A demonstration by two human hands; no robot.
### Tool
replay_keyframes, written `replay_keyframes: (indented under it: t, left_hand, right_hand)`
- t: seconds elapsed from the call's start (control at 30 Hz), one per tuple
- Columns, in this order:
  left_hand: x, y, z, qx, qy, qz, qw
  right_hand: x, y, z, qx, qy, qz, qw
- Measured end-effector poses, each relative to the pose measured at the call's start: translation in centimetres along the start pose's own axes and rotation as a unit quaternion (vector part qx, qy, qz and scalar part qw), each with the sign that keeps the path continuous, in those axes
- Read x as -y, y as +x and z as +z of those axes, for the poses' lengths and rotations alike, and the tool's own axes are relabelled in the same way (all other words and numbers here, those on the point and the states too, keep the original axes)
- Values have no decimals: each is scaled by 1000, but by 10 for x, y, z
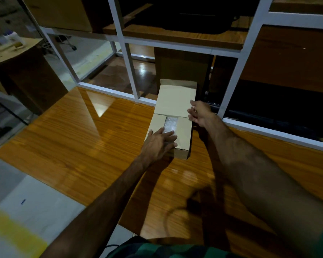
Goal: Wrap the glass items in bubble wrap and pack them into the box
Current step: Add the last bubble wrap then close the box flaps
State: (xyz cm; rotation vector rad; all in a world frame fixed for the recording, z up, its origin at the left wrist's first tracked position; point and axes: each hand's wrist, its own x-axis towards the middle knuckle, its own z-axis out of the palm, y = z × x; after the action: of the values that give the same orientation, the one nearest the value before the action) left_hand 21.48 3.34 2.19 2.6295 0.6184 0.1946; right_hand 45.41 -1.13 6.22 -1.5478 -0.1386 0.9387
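Bubble wrap hides the contents of the box on the desk; left hand rests flat-fingered, right hand hovers spread beside a white-framed glass partition.

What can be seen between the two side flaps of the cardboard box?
In the head view, bubble wrap shows in the gap between the folded side flaps of the box. The left hand partly covers it.

Cardboard box on table, bubble wrap showing between flaps
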Motion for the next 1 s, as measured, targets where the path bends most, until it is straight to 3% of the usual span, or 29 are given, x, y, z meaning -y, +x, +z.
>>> replay_keyframes:
  t: [0.1,0.37,0.5,0.6,0.8,1.0]
  left_hand:
    - [1,-6,3,-19,13,6,1000]
    - [-6,-21,18,-135,-1,-36,990]
    - [-16,-22,15,-215,-54,-87,971]
    - [-22,-27,15,-271,-71,-77,957]
    - [-24,-36,13,-294,-71,-78,950]
    - [-18,-43,14,-282,-36,-128,950]
  right_hand:
    - [3,1,1,7,68,11,998]
    - [1,-50,-4,45,-16,-96,994]
    - [-10,-80,-3,47,-22,-144,988]
    - [-31,-90,-2,16,-57,-198,978]
    - [-78,-107,-3,-72,-155,-263,950]
    - [-109,-121,-4,-8,-118,-258,959]
